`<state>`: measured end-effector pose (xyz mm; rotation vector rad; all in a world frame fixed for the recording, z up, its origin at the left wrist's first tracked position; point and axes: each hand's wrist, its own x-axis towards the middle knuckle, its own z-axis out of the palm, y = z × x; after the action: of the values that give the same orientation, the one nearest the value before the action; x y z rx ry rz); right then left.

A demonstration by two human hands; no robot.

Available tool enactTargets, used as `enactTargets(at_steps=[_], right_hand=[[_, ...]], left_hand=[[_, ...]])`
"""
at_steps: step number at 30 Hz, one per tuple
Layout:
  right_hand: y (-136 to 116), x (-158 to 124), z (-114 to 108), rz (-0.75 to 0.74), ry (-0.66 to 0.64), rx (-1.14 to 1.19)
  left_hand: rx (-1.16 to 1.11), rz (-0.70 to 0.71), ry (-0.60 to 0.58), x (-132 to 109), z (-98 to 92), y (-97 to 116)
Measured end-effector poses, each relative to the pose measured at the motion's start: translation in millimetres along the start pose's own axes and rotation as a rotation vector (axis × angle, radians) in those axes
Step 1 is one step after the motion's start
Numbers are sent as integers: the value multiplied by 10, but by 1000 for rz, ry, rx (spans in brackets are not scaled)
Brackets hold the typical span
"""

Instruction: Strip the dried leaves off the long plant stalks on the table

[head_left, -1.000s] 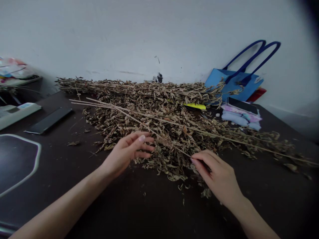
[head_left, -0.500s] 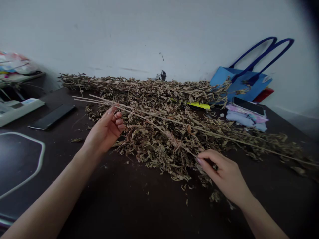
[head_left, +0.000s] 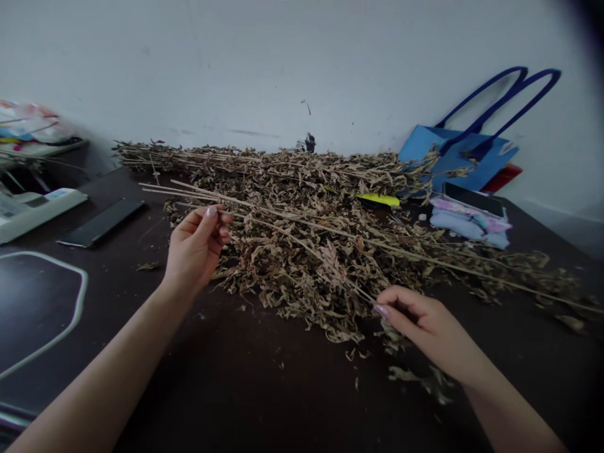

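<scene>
A big heap of dried leafy stalks [head_left: 311,251] covers the dark table [head_left: 264,396]. My left hand [head_left: 195,248] is pinched on the bare end of one long thin stalk [head_left: 283,231] at the heap's left side. My right hand [head_left: 425,327] pinches the same stalk lower down at the heap's near right edge, fingers closed. The stalk runs slanting between the two hands above the loose leaves. Crumbled leaf bits [head_left: 415,377] lie on the table beside my right wrist.
A blue tote bag [head_left: 460,160] leans on the wall at the back right, with a folded cloth and a dark phone [head_left: 469,214] before it. A yellow tool [head_left: 377,200] lies in the heap. At the left are a black flat bar [head_left: 101,222] and a white device [head_left: 33,211].
My left hand slid from the middle of the heap leftward and up along the stalk to its bare end. My right hand stayed pinched near the same spot.
</scene>
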<state>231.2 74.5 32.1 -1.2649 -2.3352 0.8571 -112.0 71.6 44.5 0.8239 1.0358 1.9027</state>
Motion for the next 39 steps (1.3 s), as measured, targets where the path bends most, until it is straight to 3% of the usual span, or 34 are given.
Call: enactTargets(at_steps=[6, 11, 22, 28, 31, 34, 39], right_hand=[[31, 1, 5, 19, -15, 1], [25, -3, 19, 20, -11, 14], [6, -9, -4, 6, 33, 37], [-22, -4, 0, 16, 38, 51], [-50, 0, 2, 16, 32, 49], [-90, -4, 22, 1, 34, 51], [-192, -30, 115, -40, 6, 84]], left_hand=[[88, 44, 32, 4, -15, -42], [200, 91, -9, -34, 12, -117], [606, 58, -428, -436, 237, -153], [906, 41, -723, -518, 256, -168], [907, 45, -637, -548, 278, -190], [764, -23, -513, -600, 327, -204], [456, -213, -481, -718, 418, -199]])
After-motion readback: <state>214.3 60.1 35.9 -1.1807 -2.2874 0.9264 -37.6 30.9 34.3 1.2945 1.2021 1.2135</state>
